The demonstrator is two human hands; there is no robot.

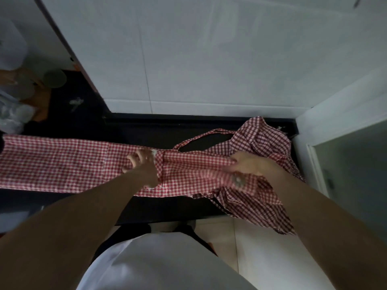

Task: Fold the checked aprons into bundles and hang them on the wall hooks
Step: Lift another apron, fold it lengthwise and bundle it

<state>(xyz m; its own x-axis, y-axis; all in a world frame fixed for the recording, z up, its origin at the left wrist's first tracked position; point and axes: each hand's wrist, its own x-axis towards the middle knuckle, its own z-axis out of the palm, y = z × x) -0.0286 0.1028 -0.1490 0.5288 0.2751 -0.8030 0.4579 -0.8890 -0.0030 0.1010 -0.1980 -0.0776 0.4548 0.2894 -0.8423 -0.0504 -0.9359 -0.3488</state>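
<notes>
A red-and-white checked apron (62, 164) lies folded into a long strip across the black counter (146, 130), running from the left edge to the middle. My left hand (142, 166) rests on the strip near its middle with fingers curled on the cloth. My right hand (249, 164) grips the gathered cloth at the strip's right end. A neck strap loop (201, 139) lies on the counter behind the hands. A second, darker checked apron (261, 139) sits crumpled at the right, partly hanging over the counter's front edge. No wall hooks are in view.
White tiled wall (209, 59) rises directly behind the counter. A white door frame (314, 160) stands at the right. At the far left are plastic bags (10, 116) and round containers (54, 79). Pale floor tiles (251, 243) show below the counter.
</notes>
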